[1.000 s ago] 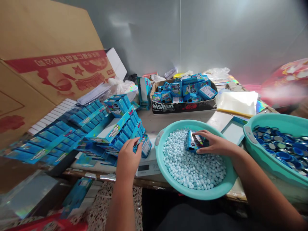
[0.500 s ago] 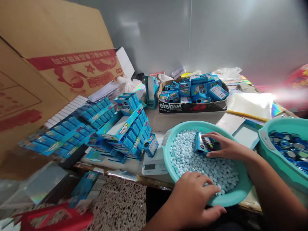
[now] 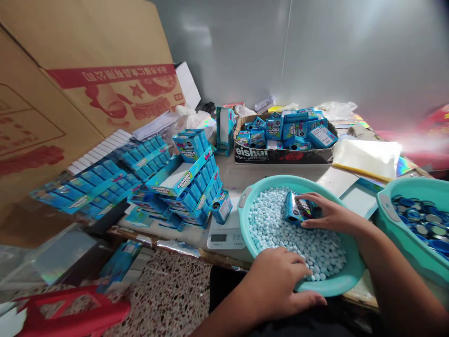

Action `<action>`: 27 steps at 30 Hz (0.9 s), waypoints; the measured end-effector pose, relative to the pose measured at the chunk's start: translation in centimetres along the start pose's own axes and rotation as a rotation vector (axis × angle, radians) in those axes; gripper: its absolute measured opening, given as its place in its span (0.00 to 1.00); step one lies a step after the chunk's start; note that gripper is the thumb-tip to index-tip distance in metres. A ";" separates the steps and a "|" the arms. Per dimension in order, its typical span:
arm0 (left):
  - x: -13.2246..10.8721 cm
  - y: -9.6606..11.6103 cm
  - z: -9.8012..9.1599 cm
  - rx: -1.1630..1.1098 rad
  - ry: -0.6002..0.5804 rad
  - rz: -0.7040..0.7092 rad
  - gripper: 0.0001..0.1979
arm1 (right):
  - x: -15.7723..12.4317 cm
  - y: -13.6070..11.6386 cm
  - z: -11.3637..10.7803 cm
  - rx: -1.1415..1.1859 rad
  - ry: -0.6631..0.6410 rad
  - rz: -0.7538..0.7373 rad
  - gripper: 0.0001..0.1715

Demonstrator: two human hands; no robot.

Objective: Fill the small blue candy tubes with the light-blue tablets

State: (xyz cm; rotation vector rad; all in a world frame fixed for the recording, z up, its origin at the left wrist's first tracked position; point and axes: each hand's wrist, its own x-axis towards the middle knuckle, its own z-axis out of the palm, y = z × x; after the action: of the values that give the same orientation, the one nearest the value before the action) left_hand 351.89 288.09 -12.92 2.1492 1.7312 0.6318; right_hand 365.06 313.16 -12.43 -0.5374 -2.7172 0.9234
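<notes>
Resting on the near rim of the candy basin [image 3: 280, 179], the left hand [image 3: 275, 283] is about half open, fingers loosely bent over the pale candies [image 3: 266, 220] and thumb stuck out along the edge. Can't see it holding anything, though the palm side is hidden. Big change: a second ago that hand was on the small box [image 3: 221, 208] left of the basin, by the scale [image 3: 226, 239]. Now it's let go, so that box stands on its own and, as I read it, the work sits with both hands at the basin.

Right hand [image 3: 329, 216] hasn't really budged. It's closed around a blue box [image 3: 293, 208], thumb one side, fingers the other, and the box sits tilted on the candies inside the basin.

To the basin's right there's another tub [image 3: 389, 192] full of blue-and-silver lids [image 3: 417, 215]. Left of the basin, past the scale, stacked display trays [image 3: 191, 187]. Behind the basin, a black-printed carton [image 3: 298, 157] is piled with more boxes [image 3: 275, 127].
</notes>
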 end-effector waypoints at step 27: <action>2.6 -1.0 -2.4 -0.214 -0.150 -0.298 0.13 | -0.1 0.0 -0.1 0.049 -0.026 0.001 0.48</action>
State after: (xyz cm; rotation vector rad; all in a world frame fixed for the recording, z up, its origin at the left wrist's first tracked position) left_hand 350.30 290.80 -11.02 1.7072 1.7662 0.5322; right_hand 365.19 313.14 -12.38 -0.5205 -2.7099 1.0009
